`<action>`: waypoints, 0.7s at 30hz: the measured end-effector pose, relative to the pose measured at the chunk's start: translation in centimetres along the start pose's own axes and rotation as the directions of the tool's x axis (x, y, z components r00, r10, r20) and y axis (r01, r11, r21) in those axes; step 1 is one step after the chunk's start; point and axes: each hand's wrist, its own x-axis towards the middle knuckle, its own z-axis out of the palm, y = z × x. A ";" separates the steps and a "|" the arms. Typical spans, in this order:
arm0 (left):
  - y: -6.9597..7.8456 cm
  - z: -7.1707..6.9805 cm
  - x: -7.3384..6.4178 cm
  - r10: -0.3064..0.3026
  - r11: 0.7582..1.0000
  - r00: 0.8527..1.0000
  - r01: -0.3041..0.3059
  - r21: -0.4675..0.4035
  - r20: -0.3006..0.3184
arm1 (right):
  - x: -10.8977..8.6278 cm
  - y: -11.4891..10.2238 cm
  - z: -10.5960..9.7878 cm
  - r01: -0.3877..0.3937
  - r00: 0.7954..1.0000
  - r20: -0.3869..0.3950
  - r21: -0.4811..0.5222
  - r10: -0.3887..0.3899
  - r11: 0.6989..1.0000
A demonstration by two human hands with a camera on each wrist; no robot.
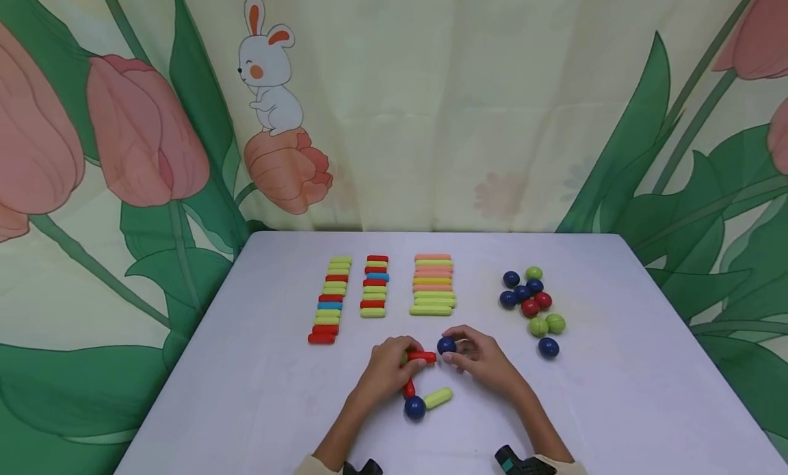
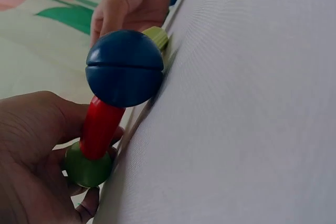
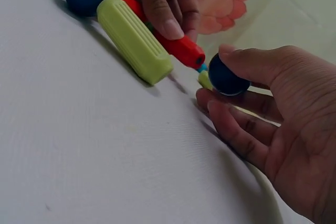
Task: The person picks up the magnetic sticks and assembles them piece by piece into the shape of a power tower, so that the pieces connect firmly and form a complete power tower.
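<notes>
My left hand (image 1: 386, 367) pinches a red rod (image 1: 425, 356) with thumb and fingers, around a green ball (image 2: 88, 167) that it mostly hides in the head view. From that green ball a second red rod (image 1: 409, 389) runs to a dark blue ball (image 1: 415, 408), and a yellow-green rod (image 1: 439, 398) sticks out from the blue ball. My right hand (image 1: 486, 360) holds another dark blue ball (image 1: 446, 345) between thumb and fingers. A small gap separates this ball from the free end of the pinched red rod in the right wrist view.
Three columns of rods lie farther back: a long left column (image 1: 328, 307), a middle column (image 1: 374, 288) and a right column (image 1: 432, 288). A group of blue, red and green balls sits at the right, with one blue ball (image 1: 548, 348) nearest. A patterned curtain (image 1: 462, 119) hangs behind the white table (image 1: 615, 406).
</notes>
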 end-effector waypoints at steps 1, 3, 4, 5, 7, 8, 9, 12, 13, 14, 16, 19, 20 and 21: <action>-0.1 0.0 0.0 0.004 1.000 1.000 -0.004 0.001 -0.004 | -0.1 -0.4 0.1 0.007 1.000 0.000 -0.003 -0.007 1.000; -0.2 0.2 0.0 0.013 1.000 1.000 -0.014 -0.010 -0.009 | -0.3 -1.4 0.2 0.012 1.000 -0.003 -0.012 -0.012 1.000; -0.2 0.2 0.0 0.019 1.000 1.000 -0.019 -0.019 -0.011 | -0.5 -1.9 0.2 0.013 1.000 -0.007 -0.016 -0.013 1.000; -0.3 0.2 0.0 0.023 0.999 1.000 -0.023 -0.036 -0.010 | -0.6 -2.3 0.2 0.010 1.000 -0.012 -0.015 -0.010 1.000; -0.3 0.1 0.0 0.019 0.996 1.000 -0.020 -0.082 -0.008 | -0.5 -2.2 0.3 0.002 1.000 -0.024 -0.010 -0.002 1.000; -0.3 0.1 0.1 0.015 0.994 1.000 -0.015 -0.104 -0.006 | -0.6 -2.3 0.3 -0.001 1.000 -0.027 -0.006 0.000 1.000; -0.3 0.0 0.1 0.007 0.992 1.000 -0.008 -0.124 -0.005 | -0.6 -2.4 0.3 -0.003 1.000 -0.028 -0.004 0.003 1.000; -0.4 -0.1 0.3 -0.017 0.986 1.000 0.016 -0.165 -0.004 | -0.4 -2.1 0.3 0.002 1.000 -0.025 0.000 -0.002 1.000; -0.4 -0.2 0.3 -0.024 0.986 1.000 0.023 -0.165 -0.003 | -0.3 -1.8 0.3 0.005 1.000 -0.027 -0.002 -0.005 1.000; -0.4 -0.2 0.3 -0.030 0.986 1.000 0.030 -0.166 0.001 | -0.3 -2.0 0.3 0.003 1.000 -0.029 -0.009 -0.004 1.000; -0.4 -0.3 0.3 -0.036 0.985 0.999 0.038 -0.168 0.013 | -0.1 -1.0 0.5 -0.002 0.999 -0.043 -0.011 0.001 1.000; -0.4 -0.6 0.3 -0.048 0.984 0.999 0.051 -0.171 0.019 | 0.2 0.3 0.6 -0.013 0.998 -0.057 -0.019 0.012 1.000; -0.4 -0.7 0.3 -0.055 0.983 0.998 0.057 -0.176 0.015 | 0.3 0.5 0.6 -0.019 0.998 -0.059 -0.014 0.018 1.000; -0.5 -0.8 0.3 -0.066 0.982 0.998 0.067 -0.178 0.009 | 0.3 0.6 0.5 -0.027 0.998 -0.060 -0.007 0.026 1.000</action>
